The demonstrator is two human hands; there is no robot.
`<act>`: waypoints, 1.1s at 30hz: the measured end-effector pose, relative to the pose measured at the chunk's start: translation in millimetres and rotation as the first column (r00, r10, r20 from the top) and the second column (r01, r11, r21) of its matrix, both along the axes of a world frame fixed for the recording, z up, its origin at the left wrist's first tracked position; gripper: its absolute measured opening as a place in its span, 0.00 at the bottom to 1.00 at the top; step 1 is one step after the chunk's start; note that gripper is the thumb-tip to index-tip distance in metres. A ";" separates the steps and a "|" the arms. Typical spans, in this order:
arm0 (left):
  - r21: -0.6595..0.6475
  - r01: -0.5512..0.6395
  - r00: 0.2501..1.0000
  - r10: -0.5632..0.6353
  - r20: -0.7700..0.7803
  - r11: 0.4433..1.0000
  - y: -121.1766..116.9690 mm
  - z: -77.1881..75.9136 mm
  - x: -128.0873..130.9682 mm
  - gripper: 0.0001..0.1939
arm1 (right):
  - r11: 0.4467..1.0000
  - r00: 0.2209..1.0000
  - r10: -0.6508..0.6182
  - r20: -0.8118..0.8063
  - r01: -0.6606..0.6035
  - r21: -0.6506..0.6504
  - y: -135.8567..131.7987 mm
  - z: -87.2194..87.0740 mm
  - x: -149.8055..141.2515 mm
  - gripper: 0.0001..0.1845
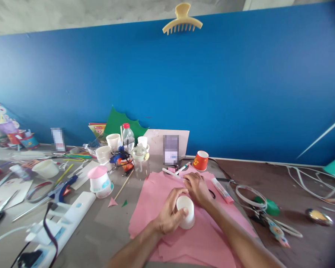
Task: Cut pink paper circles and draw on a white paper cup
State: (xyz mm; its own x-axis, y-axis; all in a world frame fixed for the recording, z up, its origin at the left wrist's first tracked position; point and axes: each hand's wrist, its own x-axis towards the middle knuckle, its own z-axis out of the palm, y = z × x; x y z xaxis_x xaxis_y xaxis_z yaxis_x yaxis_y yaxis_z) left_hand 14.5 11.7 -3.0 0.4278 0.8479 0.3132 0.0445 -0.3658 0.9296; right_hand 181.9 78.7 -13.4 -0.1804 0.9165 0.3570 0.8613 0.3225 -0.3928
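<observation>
My left hand [171,214] is wrapped around a small white paper cup [188,220], with the thumb over its rim and the cup's mouth tilted toward me. Beneath it lies a stack of pink paper sheets [170,245]. My right hand [197,188] is beyond the cup, low over the paper, its fingers curled down at the near end of a slim white pen [170,172]. A second pen with a teal end [183,168] lies beside that one. Close to the right wrist is a black ring [212,194], partly hidden.
A red paper cup [201,160] and a pink-and-white tube [222,190] lie beyond and right. To the left are a pink-roofed cup [99,181], glass jar [140,163], glue gun [63,190], power strip [69,219] and scissors [1,212]. Cables [257,197] tangle on the right.
</observation>
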 end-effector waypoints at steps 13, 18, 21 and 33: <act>-0.123 -0.609 0.769 0.621 0.153 0.784 30.9 -25.4 -3.6 0.23 | 0.981 0.961 0.187 -0.204 -0.174 0.084 -2.1 -7.5 15.4 0.10; -0.126 -0.620 0.771 0.631 0.088 0.775 33.3 -23.3 -7.4 0.17 | 0.961 0.922 0.277 -0.271 -0.260 0.097 -3.3 -6.0 17.0 0.07; -0.150 -0.626 0.770 0.637 0.040 0.765 34.0 -21.4 -6.8 0.09 | 0.954 0.918 0.300 -0.258 -0.287 0.088 -3.3 -6.5 17.6 0.07; 0.007 -0.676 0.735 0.675 -0.064 0.737 35.2 -23.6 -4.7 0.13 | 0.981 0.984 0.124 -0.128 -0.102 0.163 16.7 -1.6 18.3 0.11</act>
State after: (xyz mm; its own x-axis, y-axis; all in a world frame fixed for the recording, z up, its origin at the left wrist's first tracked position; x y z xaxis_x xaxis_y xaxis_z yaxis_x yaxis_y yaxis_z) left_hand 9.8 46.9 -26.6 -0.2430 0.9254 0.2909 0.3280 -0.2038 0.9224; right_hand 200.2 95.4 -15.0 -0.2189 0.8248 0.5214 0.7573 0.4806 -0.4423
